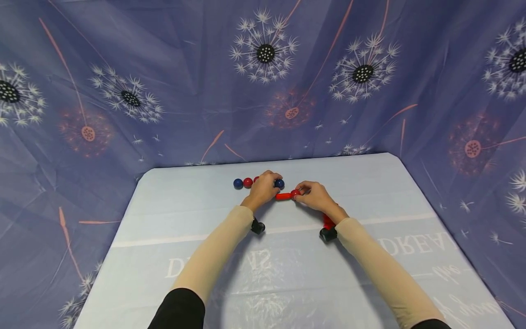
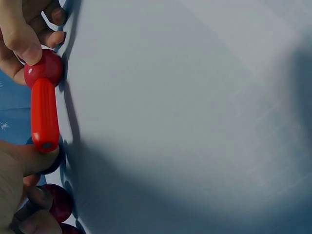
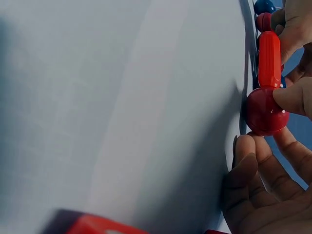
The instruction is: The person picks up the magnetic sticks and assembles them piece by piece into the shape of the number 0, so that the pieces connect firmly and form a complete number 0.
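In the head view my right hand (image 1: 315, 196) pinches a glossy red ball (image 1: 295, 194) between thumb and fingers. A short ridged red rod (image 1: 283, 196) extends from that ball towards the left hand; in the left wrist view the rod's free end (image 2: 46, 141) shows a small hole. My left hand (image 1: 263, 188) has its thumb and index finger around a dark blue ball (image 1: 279, 183), just behind the rod's free end. Its other fingers curl beside red balls (image 2: 59, 202), partly hiding them. Whether the rod touches the left thumb I cannot tell.
Left of the left hand, a blue ball (image 1: 238, 183) and a red ball (image 1: 248, 183) lie in a row near the table's back edge. More red pieces (image 1: 328, 222) lie partly hidden under the right wrist. A patterned purple cloth (image 1: 185, 91) hangs behind the white table (image 1: 172, 274).
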The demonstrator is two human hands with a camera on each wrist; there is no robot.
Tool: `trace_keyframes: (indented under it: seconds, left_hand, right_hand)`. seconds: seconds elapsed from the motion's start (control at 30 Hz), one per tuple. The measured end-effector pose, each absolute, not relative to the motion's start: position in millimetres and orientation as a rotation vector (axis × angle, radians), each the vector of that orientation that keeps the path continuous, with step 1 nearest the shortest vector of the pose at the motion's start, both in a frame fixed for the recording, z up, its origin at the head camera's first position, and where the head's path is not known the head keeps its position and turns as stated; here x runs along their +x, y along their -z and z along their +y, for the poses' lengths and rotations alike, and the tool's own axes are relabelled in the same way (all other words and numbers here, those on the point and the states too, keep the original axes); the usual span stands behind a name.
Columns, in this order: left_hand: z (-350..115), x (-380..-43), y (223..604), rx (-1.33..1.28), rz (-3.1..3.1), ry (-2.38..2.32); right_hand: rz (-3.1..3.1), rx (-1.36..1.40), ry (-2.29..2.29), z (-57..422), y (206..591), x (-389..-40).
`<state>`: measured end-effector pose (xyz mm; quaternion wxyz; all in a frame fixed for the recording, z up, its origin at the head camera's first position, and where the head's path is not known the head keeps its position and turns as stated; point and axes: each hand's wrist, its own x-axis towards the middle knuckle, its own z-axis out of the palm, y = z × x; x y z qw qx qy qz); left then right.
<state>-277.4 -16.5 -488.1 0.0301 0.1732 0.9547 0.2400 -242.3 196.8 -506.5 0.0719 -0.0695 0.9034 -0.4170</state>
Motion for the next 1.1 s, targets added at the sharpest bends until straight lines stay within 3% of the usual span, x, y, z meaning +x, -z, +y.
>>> trace_keyframes:
  seconds: [0.47, 0.8, 1.1]
  left_hand:
    - [-24.9, -271.6, 482.7, 0.564, 2.955, -0.862]
    - [-57.8, -257.7, 470.6, 0.574, 2.970, -1.012]
    - [-86.1, -242.4, 486.2, 0.529, 2.910, -1.250]
  right_hand:
    - [2.719, -0.189, 1.229, 196.1, 506.0, -240.3]
    - [2.702, -0.182, 1.227, 194.5, 505.1, -239.9]
    - [2.697, -0.188, 1.225, 193.5, 501.8, -237.8]
